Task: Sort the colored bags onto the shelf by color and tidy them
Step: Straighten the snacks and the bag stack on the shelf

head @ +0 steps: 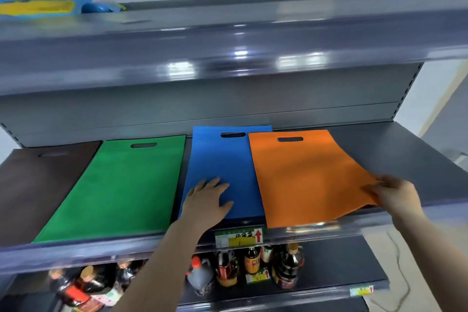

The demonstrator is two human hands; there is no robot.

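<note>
Head camera looks down onto the middle shelf (pixel 405 159), where four flat bags lie side by side with their handle slots toward the back wall. From your left: a brown bag (pixel 33 190), a green bag (pixel 121 190), a blue bag (pixel 222 159) and an orange bag (pixel 306 175).

Your left hand (pixel 206 201) lies flat on the near end of the blue bag, fingers straight and spread, pressing the fabric down and gripping nothing. Your right hand (pixel 395 196) pinches the near right corner of the orange bag, fingers curled round its edge. That orange bag sits askew: its near end swings out to your right, hangs a little over the shelf's front lip, and its left edge overlaps the blue bag's right side. The green bag sits just beside the blue one with a narrow dark gap between them, and the brown bag touches the green bag's left edge.

A price tag (pixel 239 237) with a red arrow sits on the shelf's front rail below the blue bag. Dark sauce bottles (pixel 253 267) stand on the shelf beneath. Up on the top shelf (pixel 228 40), far left, lies a blurred blue and yellow bundle (pixel 43 4).
</note>
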